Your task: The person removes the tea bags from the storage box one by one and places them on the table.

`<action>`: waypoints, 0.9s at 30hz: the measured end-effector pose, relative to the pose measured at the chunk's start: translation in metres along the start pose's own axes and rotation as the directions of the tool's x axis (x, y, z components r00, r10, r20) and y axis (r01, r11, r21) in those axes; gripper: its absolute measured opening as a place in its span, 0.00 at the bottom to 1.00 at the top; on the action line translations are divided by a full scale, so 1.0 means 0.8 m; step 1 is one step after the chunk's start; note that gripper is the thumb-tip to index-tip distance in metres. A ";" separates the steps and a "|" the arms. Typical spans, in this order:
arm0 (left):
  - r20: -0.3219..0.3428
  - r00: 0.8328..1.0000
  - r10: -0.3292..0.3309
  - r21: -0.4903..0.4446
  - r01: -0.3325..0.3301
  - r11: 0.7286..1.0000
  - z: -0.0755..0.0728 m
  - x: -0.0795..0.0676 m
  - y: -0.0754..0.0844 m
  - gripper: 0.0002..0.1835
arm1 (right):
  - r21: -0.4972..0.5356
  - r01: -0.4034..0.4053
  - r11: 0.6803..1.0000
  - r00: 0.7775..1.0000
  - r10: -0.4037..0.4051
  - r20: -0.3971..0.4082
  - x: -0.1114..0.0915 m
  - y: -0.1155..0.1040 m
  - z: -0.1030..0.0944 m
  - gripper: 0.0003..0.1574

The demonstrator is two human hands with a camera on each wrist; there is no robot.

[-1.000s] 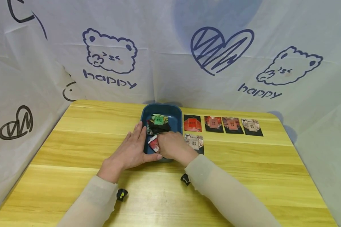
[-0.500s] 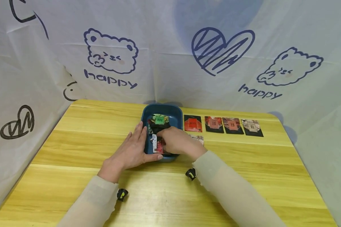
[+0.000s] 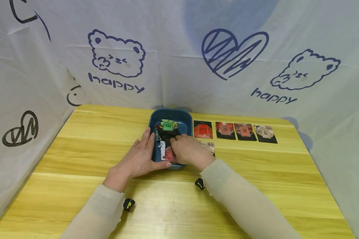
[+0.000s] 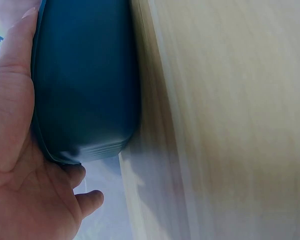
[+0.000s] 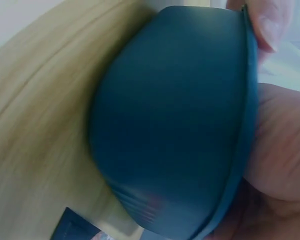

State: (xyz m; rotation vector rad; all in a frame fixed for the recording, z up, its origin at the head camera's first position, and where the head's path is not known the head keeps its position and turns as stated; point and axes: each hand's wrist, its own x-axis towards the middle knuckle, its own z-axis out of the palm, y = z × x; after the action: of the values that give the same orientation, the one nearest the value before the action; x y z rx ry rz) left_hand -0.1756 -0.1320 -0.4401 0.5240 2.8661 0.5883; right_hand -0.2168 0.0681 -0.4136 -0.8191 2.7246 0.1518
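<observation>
Resting against the left side of a blue tray point(image 3: 171, 110) near the centre of the head view, the left hand point(image 3: 134, 158) has its fingers extended along the rim, its thumb stretched over the near edge; the left-wrist view shows the palm against the tray wall, at the left of the frame. The right hand point(image 3: 191, 151) reaches over the tray's right rim, fingers bent down into it at a red packet point(image 3: 169, 153), which lies in the tray's near part, just left of the frame's centre; the fingertips are hidden, so whether they grip it I cannot tell. Above it in the frame, a green packet point(image 3: 168, 126) lies in the tray among dark wrappers point(image 3: 167, 134); to the tray's right, on the yellow wooden desk point(image 3: 86, 142), a bright red packet point(image 3: 203, 129), two dull red packets point(image 3: 225, 130) and a pale packet point(image 3: 265, 133) form a row; another pale packet point(image 3: 208, 146) is partly hidden behind the right hand; a white cloth point(image 3: 176, 79) with drawings fills the top of the frame.
</observation>
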 end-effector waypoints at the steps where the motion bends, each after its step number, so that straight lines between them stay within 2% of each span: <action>1: 0.000 1.000 0.000 0.000 0.000 1.000 0.000 0.000 0.000 0.72 | -0.013 -0.002 1.000 1.000 0.002 0.001 0.001 0.000 0.001 0.45; 5: -0.006 1.000 0.005 0.001 -0.005 1.000 0.001 0.000 -0.001 0.72 | -0.034 -0.003 0.999 1.000 0.003 -0.001 0.003 0.000 0.005 0.43; 21: -0.002 1.000 0.002 -0.005 -0.002 1.000 0.005 0.002 -0.003 0.72 | 0.019 0.017 1.000 1.000 -0.017 0.022 0.004 0.002 0.008 0.47; 27: -0.004 1.000 0.002 -0.010 -0.002 1.000 0.005 0.001 -0.004 0.73 | 0.023 0.017 1.000 0.999 -0.016 -0.034 0.003 0.001 0.011 0.47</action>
State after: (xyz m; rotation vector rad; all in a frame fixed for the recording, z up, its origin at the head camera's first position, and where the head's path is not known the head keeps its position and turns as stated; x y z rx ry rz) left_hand -0.1765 -0.1327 -0.4451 0.5245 2.8651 0.6050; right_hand -0.2170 0.0695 -0.4228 -0.8454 2.7452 0.1027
